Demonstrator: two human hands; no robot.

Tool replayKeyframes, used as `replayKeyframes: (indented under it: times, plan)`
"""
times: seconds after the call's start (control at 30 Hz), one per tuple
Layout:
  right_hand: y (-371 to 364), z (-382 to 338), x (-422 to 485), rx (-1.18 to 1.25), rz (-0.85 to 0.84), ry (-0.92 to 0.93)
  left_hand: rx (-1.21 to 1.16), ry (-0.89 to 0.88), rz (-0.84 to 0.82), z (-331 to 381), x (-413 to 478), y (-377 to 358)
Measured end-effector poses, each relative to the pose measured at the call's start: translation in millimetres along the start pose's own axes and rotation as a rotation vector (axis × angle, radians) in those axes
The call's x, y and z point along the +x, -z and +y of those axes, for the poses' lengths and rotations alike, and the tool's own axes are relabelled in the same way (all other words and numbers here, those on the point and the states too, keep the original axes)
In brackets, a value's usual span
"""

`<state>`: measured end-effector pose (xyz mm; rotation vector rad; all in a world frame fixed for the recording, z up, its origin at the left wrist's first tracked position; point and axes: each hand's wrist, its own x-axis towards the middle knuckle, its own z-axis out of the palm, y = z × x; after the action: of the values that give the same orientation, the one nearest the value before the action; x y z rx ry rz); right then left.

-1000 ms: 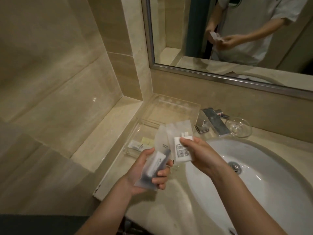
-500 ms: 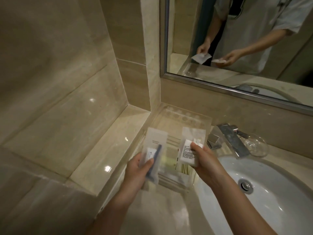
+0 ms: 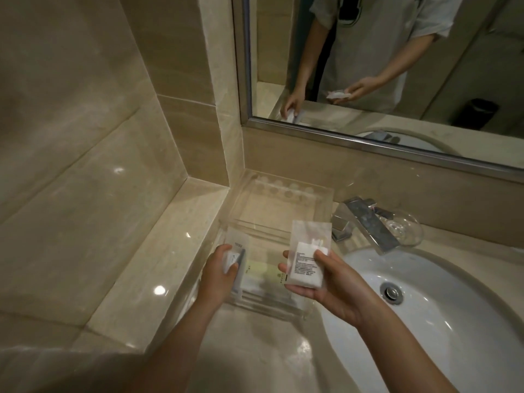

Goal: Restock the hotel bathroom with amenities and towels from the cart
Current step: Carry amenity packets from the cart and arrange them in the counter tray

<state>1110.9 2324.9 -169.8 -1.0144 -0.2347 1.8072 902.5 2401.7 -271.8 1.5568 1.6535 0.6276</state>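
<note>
At the far left we see a raised marble ledge (image 3: pixel 158 251). Its inner edge runs just beside the left wall of a clear tray (image 3: pixel 286 188) that stands on the tabletop (image 3: pixel 255 358). Our left hand (image 3: pixel 218 270) grips a frosted sachet (image 3: pixel 236 242) with a dark stick-like item inside. The fingers curl round its lower end, low over the tray's front-left corner, and we cannot tell whether it touches the tray floor. A few small marks near its upper edge are too small to read.

In the tray's front section, between our two hands, lies a yellowish packet (image 3: pixel 263 275) with a small emblem we cannot make out. The tray's back wall stands near the wall under the mirror (image 3: pixel 397 66).

Our right hand (image 3: pixel 337 293) holds a labelled sachet (image 3: pixel 307 262) above the tray's front-right corner, with the thumb pressed on top and the fingers curled beneath. Its white label carries several lines of dark print, not legible.

Just right of the tray stands the chrome faucet (image 3: pixel 368 222), with a glass dish (image 3: pixel 408 228) beside it. Then comes the white basin (image 3: pixel 453 336), whose rim curves close to the tray's near-right corner.
</note>
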Motion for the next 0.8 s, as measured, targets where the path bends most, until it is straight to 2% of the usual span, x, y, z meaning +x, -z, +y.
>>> replayKeyframes:
  times: [0.23,0.43,0.57,0.63,0.73,0.8]
  plan:
    - [2.1,10.0,-1.3,0.029,0.009,0.016,0.137,-0.042,-0.043,-13.7,13.1,-4.6]
    - [11.5,18.7,-3.2,0.008,0.058,0.013,0.188,-0.054,0.028,-19.1,18.5,-4.5]
    - [16.6,20.8,-1.5,-0.034,0.062,0.013,0.342,-0.049,-0.066,-15.4,18.9,-6.7]
    - [15.9,22.6,1.3,-0.046,0.065,0.022,0.428,-0.091,-0.035,-10.7,16.8,-9.0]
    - [12.8,26.6,7.2,-0.039,0.087,0.051,0.328,-0.13,0.067,1.8,8.7,-8.2]
    - [10.9,28.9,12.1,-0.033,0.102,0.081,0.15,-0.143,0.009,11.3,1.2,-6.1]
